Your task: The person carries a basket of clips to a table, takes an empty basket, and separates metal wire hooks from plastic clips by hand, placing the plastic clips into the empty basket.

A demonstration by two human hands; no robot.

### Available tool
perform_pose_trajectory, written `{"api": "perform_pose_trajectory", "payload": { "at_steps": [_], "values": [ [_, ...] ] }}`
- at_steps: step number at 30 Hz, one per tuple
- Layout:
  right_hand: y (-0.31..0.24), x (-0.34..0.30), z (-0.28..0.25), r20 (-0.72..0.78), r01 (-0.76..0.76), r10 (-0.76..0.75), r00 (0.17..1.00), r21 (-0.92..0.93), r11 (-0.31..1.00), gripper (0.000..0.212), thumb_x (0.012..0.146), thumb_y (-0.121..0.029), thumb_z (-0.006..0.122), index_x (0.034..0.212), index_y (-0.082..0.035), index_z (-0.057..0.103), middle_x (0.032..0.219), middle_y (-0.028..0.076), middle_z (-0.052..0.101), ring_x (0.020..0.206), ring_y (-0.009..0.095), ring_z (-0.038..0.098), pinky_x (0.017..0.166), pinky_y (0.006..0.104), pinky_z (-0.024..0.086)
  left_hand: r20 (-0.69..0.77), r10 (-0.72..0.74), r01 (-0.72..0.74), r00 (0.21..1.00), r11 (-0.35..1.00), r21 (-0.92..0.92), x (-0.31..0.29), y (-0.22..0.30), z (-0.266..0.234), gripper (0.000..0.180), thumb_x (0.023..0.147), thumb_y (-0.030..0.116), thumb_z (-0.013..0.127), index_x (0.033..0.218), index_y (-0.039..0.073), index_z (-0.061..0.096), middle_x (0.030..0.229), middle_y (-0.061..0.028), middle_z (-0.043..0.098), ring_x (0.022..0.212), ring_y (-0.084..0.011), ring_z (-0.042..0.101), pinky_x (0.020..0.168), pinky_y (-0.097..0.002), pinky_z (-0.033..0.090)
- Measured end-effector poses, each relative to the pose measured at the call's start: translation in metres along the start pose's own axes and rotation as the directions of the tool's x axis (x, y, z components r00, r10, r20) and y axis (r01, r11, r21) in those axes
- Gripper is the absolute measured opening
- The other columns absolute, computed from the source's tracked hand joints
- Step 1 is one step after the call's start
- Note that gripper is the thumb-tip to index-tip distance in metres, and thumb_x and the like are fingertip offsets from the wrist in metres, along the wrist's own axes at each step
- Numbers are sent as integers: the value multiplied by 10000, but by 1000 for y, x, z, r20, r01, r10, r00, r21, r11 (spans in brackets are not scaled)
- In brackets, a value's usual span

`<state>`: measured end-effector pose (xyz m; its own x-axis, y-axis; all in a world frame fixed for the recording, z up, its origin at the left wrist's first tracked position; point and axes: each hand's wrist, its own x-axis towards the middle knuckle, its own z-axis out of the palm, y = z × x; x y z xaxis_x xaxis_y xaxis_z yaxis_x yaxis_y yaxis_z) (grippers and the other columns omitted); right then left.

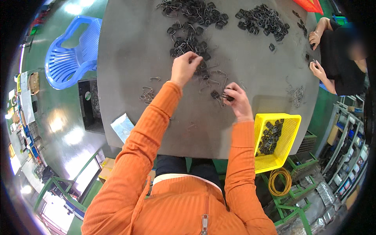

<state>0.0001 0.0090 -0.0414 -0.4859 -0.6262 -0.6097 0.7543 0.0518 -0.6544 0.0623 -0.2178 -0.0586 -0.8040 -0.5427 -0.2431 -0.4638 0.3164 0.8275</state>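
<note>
My left hand (pixel 185 68) is pinched closed at the near end of a pile of small black parts with bent wire hooks (pixel 188 45); what its fingertips hold is hidden. To the right and nearer, my right hand (pixel 238 100) is closed on small black plastic parts (pixel 227 96). Just left of those fingers another black part (pixel 215 94) lies on the table, with a wire hook beside it. Between my hands lie loose bent wire hooks (pixel 213 80). More loose wire hooks (pixel 147 95) are bunched left of my left forearm.
A yellow basket (pixel 288 143) with black parts sits at the table's near right edge. Another pile of hooked black parts (pixel 263 21) lies at the far right. Across the right edge, a person in black (pixel 340 58) handles small parts. A blue chair (pixel 76 55) stands at left.
</note>
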Motion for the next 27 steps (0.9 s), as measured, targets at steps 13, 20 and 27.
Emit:
{"api": "perform_pose_trajectory", "payload": {
  "at_steps": [13,20,27],
  "values": [
    [-30,106,51,-157,-29,-443,883,-959,281,279,754,-287,663,916,-69,595,811,69,642,819,226,610,663,351,469,193,-273,311,942,927,-210,-29,-29,-35,215,764,224,679,814,18,643,647,17,554,605,-73,487,540,-235,394],
    [-42,110,51,-291,-158,-483,826,-942,297,341,729,-330,677,975,-109,594,920,97,645,923,274,590,762,393,454,447,-4,425,894,320,-847,-36,-39,-75,116,888,182,515,941,79,527,843,-15,522,622,-81,477,467,-174,336],
    [-43,111,27,-191,-110,-361,913,-966,232,236,725,-248,691,889,-87,636,810,84,647,805,241,612,691,366,456,328,-156,332,932,731,-596,15,-15,-58,230,899,269,504,964,65,589,792,-2,568,679,-91,552,474,-190,383]
  ]
}}
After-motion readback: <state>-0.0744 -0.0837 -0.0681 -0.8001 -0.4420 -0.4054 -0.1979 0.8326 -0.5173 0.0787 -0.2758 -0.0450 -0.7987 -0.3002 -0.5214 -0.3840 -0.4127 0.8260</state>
